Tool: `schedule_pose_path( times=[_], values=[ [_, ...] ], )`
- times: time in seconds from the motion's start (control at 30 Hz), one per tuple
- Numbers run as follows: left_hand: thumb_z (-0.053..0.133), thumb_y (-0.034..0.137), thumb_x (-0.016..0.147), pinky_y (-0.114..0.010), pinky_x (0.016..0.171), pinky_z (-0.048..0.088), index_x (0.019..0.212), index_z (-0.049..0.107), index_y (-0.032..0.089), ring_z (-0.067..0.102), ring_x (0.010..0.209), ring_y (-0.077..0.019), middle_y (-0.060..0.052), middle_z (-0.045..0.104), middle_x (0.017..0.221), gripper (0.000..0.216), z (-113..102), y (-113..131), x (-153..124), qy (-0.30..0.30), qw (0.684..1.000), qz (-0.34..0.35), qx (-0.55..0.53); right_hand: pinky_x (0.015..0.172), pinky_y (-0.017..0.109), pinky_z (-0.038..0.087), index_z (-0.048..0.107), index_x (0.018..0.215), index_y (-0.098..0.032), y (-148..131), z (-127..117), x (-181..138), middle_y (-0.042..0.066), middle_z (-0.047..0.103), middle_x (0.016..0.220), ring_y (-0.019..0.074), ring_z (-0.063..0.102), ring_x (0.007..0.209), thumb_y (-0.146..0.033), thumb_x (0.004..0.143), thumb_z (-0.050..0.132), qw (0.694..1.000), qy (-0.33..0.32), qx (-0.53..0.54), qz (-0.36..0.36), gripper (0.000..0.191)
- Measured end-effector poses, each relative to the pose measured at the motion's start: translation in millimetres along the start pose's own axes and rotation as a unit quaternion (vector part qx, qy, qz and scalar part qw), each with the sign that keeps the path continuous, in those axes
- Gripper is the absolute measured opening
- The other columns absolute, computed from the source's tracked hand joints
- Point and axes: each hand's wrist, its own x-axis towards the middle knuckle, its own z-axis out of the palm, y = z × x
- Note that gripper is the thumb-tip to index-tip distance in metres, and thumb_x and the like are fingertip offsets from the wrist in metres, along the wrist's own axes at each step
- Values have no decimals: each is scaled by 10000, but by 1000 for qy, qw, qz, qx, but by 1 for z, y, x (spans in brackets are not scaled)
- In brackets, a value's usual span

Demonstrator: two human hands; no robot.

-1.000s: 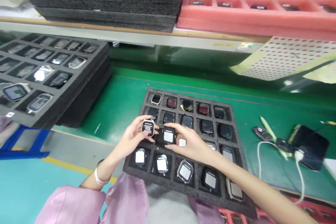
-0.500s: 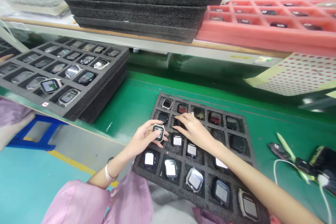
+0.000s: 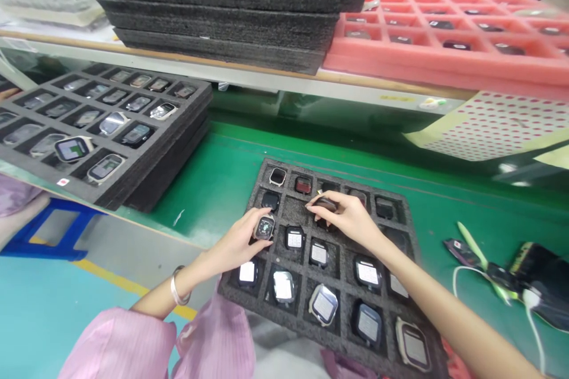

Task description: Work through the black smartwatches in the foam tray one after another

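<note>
A dark grey foam tray (image 3: 296,323) lies in front of me, its square compartments holding several smartwatch bodies without straps. At the tray's left side, the thumb and fingers of my left hand (image 3: 235,238) grip a smartwatch (image 3: 265,227) by its edges, its lit screen facing up. Above the tray's middle, my right hand (image 3: 351,216) pinches a dark smartwatch (image 3: 326,204) between thumb and fingers, which partly cover it. A pale-cased watch (image 3: 278,176) sits in the far left corner compartment. Several nearer watches, such as a black one (image 3: 294,239), show white screens.
A stack of grey foam trays with watches (image 3: 102,130) stands at the left. Above, a shelf (image 3: 267,74) carries stacked black foam trays (image 3: 222,18) and a pink divided tray (image 3: 444,65). Cables (image 3: 456,275) and a black pouch (image 3: 542,284) lie at the right.
My right hand has picked up the dark smartwatch from its compartment and moved it slightly right. The left-hand watch's screen has changed from white text to a dark dial, and that thumb has left its screen.
</note>
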Motion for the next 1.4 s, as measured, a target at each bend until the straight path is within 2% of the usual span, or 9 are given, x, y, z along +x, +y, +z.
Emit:
schedule_pose_path(
  times=[0.17, 0.33, 0.47, 0.6, 0.7, 0.8, 0.97, 1.23, 1.4],
  values=[
    [571, 174, 833, -391, 889, 504, 1335, 371, 228, 622, 982, -229, -116, 538, 1198, 543, 4, -6, 1, -19, 996, -39, -77, 628, 300, 444, 632, 809, -150, 0, 8, 0, 56, 655, 736, 204, 604, 652, -410, 855, 592, 991, -29, -123, -39, 267],
    [567, 186, 841, -441, 1022, 384, 1328, 410, 235, 493, 1170, -264, -113, 499, 1291, 514, 0, -5, -11, -7, 1000, -24, -10, 556, 263, 401, 642, 802, -151, -3, 20, -9, 18, 612, 625, 164, 544, 548, -353, 827, 631, 993, -34, -110, -21, 203],
    [592, 216, 845, -378, 911, 457, 1308, 400, 228, 574, 998, -214, -93, 542, 1139, 501, -2, 0, -14, -15, 987, -71, -146, 608, 267, 452, 645, 957, -161, -9, 19, -15, 38, 666, 793, 162, 587, 631, -298, 829, 631, 997, -33, -74, -6, 188],
    [693, 228, 777, -292, 756, 479, 1273, 419, 220, 589, 864, -176, -60, 562, 1002, 567, 4, 9, -3, -15, 952, -81, -294, 466, 212, 443, 513, 1192, -169, -15, 14, -15, 64, 652, 958, 106, 548, 563, -371, 889, 554, 993, -70, 86, 30, 367],
    [719, 250, 754, -256, 678, 465, 1277, 430, 218, 583, 833, -170, -52, 570, 977, 598, 10, 20, 8, -12, 940, -82, -331, 500, 197, 484, 326, 1380, -214, -17, 12, -14, 99, 581, 1155, 103, 571, 690, -363, 899, 551, 950, -125, 279, 65, 552],
    [710, 247, 758, -233, 650, 449, 1274, 432, 222, 565, 808, -150, -34, 569, 961, 587, 16, 27, 16, 8, 942, -81, -325, 579, 216, 526, 287, 1420, -240, -14, 12, -16, 100, 531, 1218, 113, 587, 786, -327, 907, 557, 926, -127, 349, 63, 586],
    [671, 229, 781, -216, 578, 415, 1222, 445, 221, 521, 681, -116, 6, 558, 854, 496, 26, 23, 23, 32, 958, -69, -275, 542, 216, 524, 466, 1299, -174, -9, 11, -19, 70, 612, 996, 86, 580, 621, -314, 898, 591, 935, -104, 335, 56, 443],
    [620, 230, 800, -231, 592, 420, 1185, 481, 203, 500, 644, -116, -11, 533, 876, 410, 33, 11, 22, 50, 981, -70, -174, 472, 225, 487, 493, 1156, -171, -7, 15, -20, 113, 680, 929, 103, 579, 526, -401, 856, 642, 882, -117, 448, 85, 406],
    [591, 208, 805, -217, 557, 385, 1164, 491, 216, 467, 602, -108, 17, 499, 812, 373, 33, 9, 19, 49, 986, -66, -145, 485, 210, 431, 490, 1267, -167, -7, 14, -20, 129, 670, 980, 83, 524, 540, -341, 867, 639, 866, -109, 476, 106, 461]
  ],
)
